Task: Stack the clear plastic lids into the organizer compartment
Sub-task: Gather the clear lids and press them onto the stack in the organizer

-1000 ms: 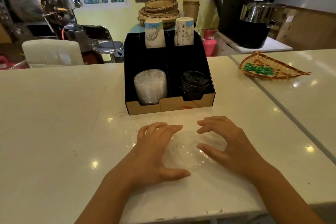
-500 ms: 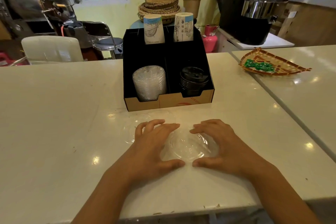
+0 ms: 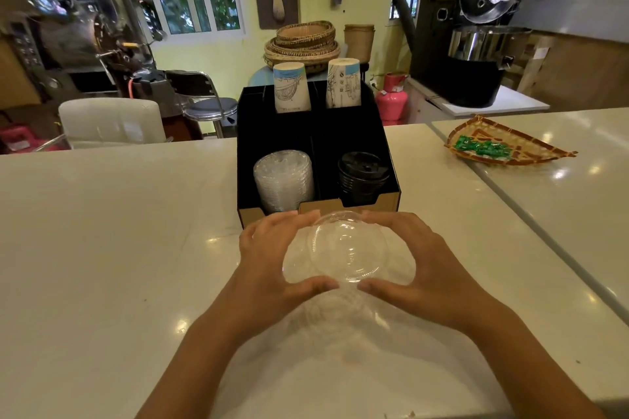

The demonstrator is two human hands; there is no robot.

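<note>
Clear plastic lids (image 3: pixel 347 248) are gathered in a small stack held between both my hands, lifted just above the white counter. My left hand (image 3: pixel 269 258) cups the stack's left side and my right hand (image 3: pixel 418 262) cups its right side, thumbs nearly meeting at the near edge. Just beyond stands the black organizer (image 3: pixel 388 204) with a cardboard-coloured front lip. Its front left compartment holds a stack of clear lids (image 3: pixel 283 182); its front right compartment holds black lids (image 3: pixel 362 177).
Two upside-down paper cups (image 3: pixel 291 87) stand in the organizer's back compartments. A woven tray with green sweets (image 3: pixel 503 146) lies on the counter at the right. A seam (image 3: pixel 510 214) divides the two counter slabs. Chairs and machines stand behind the counter.
My hands have closed in around the scattered lids, gathered them into one stack and raised it off the counter toward the organizer.
</note>
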